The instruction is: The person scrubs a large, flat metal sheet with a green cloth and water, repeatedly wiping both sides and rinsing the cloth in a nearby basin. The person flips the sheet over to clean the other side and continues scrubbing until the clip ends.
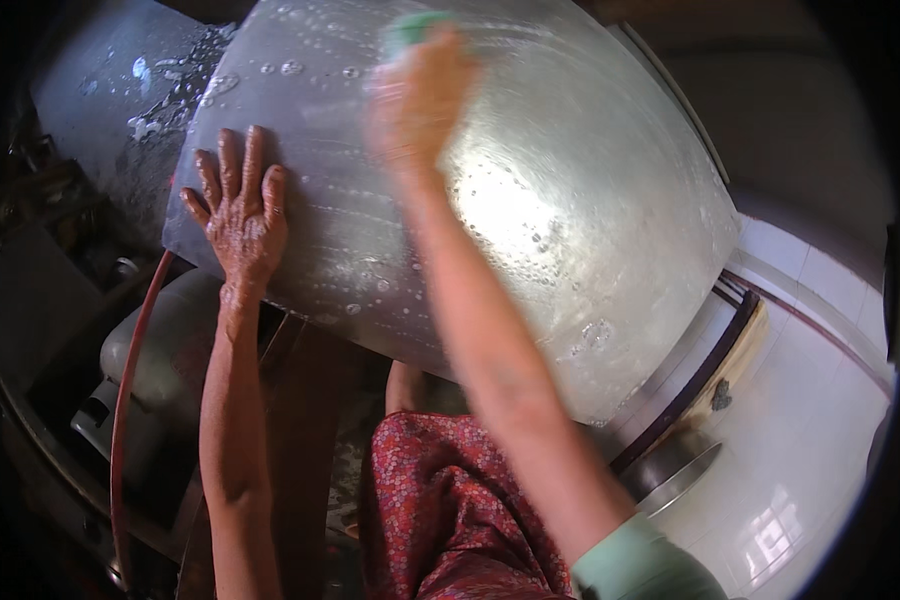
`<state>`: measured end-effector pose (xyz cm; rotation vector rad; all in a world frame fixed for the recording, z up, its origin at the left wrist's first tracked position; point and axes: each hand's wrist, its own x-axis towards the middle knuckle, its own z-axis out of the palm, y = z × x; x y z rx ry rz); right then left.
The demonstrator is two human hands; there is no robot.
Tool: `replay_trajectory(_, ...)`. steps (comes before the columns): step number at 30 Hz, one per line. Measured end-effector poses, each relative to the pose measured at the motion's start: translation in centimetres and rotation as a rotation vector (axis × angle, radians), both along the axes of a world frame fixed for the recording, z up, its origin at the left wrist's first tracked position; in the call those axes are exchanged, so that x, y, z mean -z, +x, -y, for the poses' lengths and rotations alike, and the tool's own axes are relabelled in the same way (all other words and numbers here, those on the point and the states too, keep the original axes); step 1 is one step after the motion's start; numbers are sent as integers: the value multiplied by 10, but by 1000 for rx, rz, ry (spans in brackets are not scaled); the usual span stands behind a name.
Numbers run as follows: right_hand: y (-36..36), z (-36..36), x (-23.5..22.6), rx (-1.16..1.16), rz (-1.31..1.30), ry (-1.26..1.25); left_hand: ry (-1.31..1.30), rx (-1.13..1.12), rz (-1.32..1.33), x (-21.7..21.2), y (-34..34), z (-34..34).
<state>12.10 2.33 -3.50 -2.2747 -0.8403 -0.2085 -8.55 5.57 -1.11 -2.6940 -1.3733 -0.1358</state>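
Observation:
A large metal sheet (pixel 570 290), wet and dotted with soap bubbles, lies in front of me. My left hand (pixel 240 215) rests flat on its left part, fingers spread, skin wet. Farther out, near the sheet's far side, my right hand (pixel 425 100) is closed on a green scrubbing pad (pixel 417 30) and presses it against the metal. Motion smears that hand, and its fingers hide part of the pad. Curved streaks of suds show on the metal around it.
Below the sheet's left edge stands a grey gas cylinder (pixel 160 340), with a red hose (pixel 135 385) running past it. Another wet metal surface (pixel 100 80) lies at the far left. White tiles (pixel 800 440) and a metal pan (pixel 675 475) are at the lower right.

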Motion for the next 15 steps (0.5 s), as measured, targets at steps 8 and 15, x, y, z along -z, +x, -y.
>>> replay_trajectory(8,-169,132,-21,-198,-179,0,10,-246,39,29,-17,1)
replay_trajectory(15,-94,360,-28,-7,-179,-416,-35,-528,178,22,-55,13)
